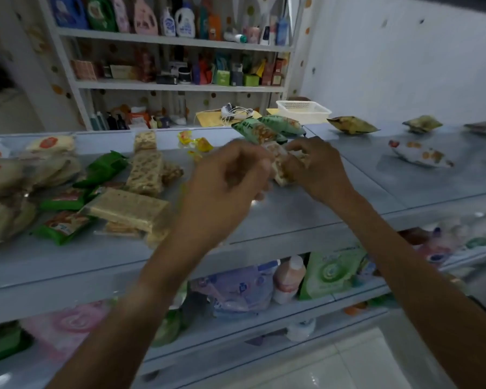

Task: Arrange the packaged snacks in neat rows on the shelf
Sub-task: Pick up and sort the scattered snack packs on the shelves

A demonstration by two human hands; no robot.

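Note:
Both hands meet over the middle of the grey shelf top (pixel 306 209). My right hand (pixel 314 167) grips a clear pack of pale nut bars (pixel 278 164); my left hand (pixel 227 181), blurred, has curled fingers touching the same pack's left end. Just behind the hands lie two green snack packs (pixel 267 130). To the left sits a loose heap: cereal bar packs (pixel 146 169), a flat tan slab pack (pixel 129 209), green packs (pixel 65 223) and round cream-coloured packs (pixel 17 169).
Single packs lie spread on the right part of the shelf (pixel 351 124), (pixel 421 155). A white basket (pixel 303 109) stands at the back. Small yellow sweets (pixel 197 141) lie mid-back. Lower shelves hold bottles and pouches; a rack of toiletries (pixel 180 23) stands behind.

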